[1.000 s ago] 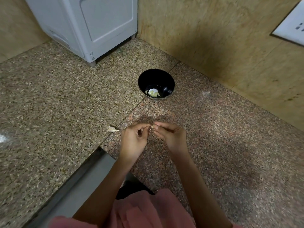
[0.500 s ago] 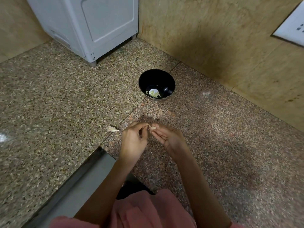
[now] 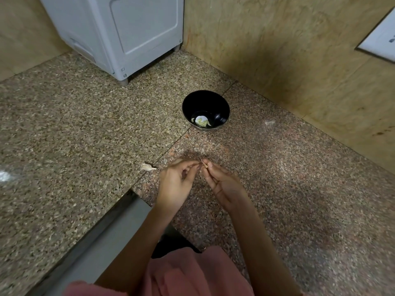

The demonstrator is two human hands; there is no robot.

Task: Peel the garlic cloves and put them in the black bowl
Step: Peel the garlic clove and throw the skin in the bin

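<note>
Left hand (image 3: 173, 185), right hand (image 3: 225, 185) and forearms (image 3: 140, 242) are bare; a dusty-pink cloth garment (image 3: 192, 274) shows below

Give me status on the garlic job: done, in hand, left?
Done: a few pale peeled pieces lie in the black bowl. In hand: the left hand and right hand pinch one small garlic clove between their fingertips, apparently mid-peel. Left: that clove must go into the bowl, and a whitish piece on the counter beside the left hand may be another clove or just skin; cannot tell.

bowl (image 3: 205, 110) behind hands (image 3: 198, 180), clove (image 3: 147, 167) left — on counter (image 3: 74, 135)
</note>
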